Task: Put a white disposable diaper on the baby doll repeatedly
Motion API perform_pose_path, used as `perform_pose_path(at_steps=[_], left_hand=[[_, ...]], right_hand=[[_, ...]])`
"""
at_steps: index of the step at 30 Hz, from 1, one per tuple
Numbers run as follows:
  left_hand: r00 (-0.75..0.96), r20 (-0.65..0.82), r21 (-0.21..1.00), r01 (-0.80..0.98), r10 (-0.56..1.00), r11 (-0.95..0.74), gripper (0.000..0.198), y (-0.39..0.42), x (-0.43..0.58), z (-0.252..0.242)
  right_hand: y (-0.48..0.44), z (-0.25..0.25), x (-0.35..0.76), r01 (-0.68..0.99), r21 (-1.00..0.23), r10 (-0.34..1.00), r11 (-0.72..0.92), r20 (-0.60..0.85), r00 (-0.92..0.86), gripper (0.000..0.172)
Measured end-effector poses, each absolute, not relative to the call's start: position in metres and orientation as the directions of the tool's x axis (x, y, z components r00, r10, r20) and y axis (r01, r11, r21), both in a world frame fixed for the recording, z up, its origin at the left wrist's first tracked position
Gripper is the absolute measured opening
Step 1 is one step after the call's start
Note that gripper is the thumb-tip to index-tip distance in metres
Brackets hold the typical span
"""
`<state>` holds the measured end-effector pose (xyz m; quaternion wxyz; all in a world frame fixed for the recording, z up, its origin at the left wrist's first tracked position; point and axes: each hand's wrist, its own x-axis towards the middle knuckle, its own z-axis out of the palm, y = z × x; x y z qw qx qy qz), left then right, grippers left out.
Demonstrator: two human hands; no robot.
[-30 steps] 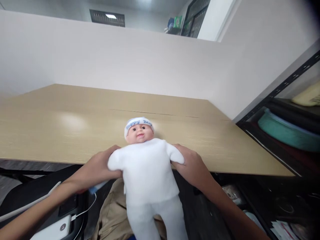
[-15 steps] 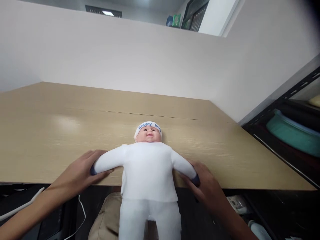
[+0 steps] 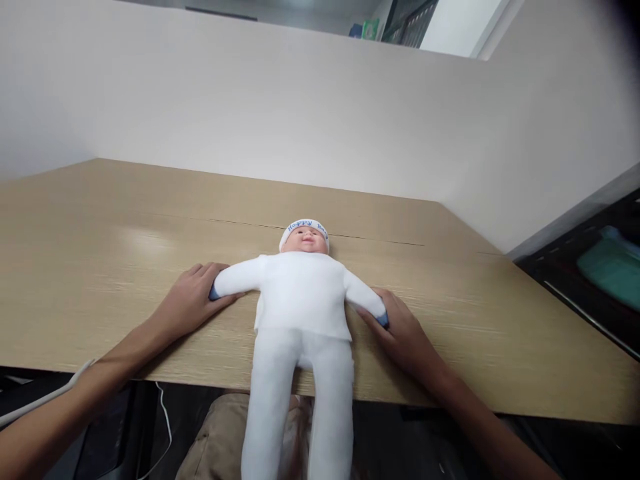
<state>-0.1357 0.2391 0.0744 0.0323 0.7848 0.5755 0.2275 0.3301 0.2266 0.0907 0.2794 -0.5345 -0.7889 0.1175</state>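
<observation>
A white-clad doll lies face-up across the wood-grained table, overhanging its near edge.

Indoor workspace, office or small workroom in type; which of the two I cannot confirm. Principal fixture: a broad wood-topped table. Behind the table I observe a plain pale partition, stopping short of the ceiling. Over its top, beyond the table, further space shows, with a green packet. Right of the table: a black rack bearing a teal item. Below the table's near edge, at left: a white cable.
</observation>
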Motion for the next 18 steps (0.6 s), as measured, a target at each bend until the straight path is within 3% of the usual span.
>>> perform_pose_path(at_steps=[6,18], left_hand=[[0.184,0.388,0.228,0.93,0.903,-0.288,0.058,0.313,-0.135,0.067],[0.109,0.487,0.254,0.932,0.867,-0.259,0.06,0.447,-0.141,0.067]], right_hand=[[0.311,0.081,0.325,0.782,-0.407,0.865,0.473,0.385,-0.323,0.048],[0.449,0.08,0.311,0.781,-0.407,0.85,0.474,0.444,-0.284,0.057]])
